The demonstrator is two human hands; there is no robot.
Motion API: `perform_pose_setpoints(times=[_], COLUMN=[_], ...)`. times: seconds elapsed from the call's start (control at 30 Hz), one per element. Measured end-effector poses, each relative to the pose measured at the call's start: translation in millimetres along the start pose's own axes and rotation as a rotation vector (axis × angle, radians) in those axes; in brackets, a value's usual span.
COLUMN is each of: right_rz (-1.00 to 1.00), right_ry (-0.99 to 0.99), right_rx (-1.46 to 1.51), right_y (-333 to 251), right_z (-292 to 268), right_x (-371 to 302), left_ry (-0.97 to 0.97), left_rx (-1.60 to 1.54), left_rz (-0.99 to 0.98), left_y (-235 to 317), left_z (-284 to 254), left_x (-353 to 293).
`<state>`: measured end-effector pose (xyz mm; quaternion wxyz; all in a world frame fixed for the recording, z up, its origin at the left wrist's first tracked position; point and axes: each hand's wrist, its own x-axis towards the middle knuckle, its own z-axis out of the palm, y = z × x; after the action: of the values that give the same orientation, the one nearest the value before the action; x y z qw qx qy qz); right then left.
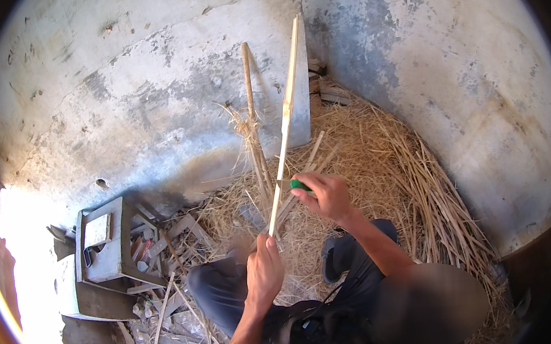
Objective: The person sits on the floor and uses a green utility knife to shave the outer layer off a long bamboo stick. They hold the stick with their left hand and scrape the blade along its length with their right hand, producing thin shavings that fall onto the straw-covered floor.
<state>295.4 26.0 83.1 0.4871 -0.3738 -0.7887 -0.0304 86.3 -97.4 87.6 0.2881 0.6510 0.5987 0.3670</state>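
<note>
A long pale split bamboo strip (285, 123) slants upward in front of me, its far end rising before the wall. My left hand (264, 268) is closed round its lower end. Farther up, my right hand (329, 197) grips a small knife by its green handle (299, 185). Only a short bit of the blade shows, against the edge of the strip; the fingers and handle hide the rest. Both hands are above my bent legs, in dark trousers (223, 287).
Straw (364, 159) covers the floor ahead, with a pile of thin sticks (441, 205) along the right wall. Another stick (248, 78) leans against the far wall (174, 89). A worn wooden box (123, 237) stands at the left among wood scraps.
</note>
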Motion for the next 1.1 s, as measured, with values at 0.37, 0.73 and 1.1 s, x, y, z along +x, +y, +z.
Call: perform_pose_setpoints(times=[0.37, 0.73, 1.1], right_rz=[-0.057, -0.069, 0.105], right_ry=[-0.078, -0.066, -0.168], right_rx=[-0.071, -0.107, 0.165], right_y=[7, 11, 3], right_z=[0, 7, 11], right_x=[1, 3, 3], left_ry=[0.016, -0.018, -0.006], left_rx=[0.004, 0.017, 0.007], left_rz=[0.027, 0.012, -0.019], left_y=[-15, -28, -35], left_z=[-4, -12, -18], left_x=[-22, -41, -43])
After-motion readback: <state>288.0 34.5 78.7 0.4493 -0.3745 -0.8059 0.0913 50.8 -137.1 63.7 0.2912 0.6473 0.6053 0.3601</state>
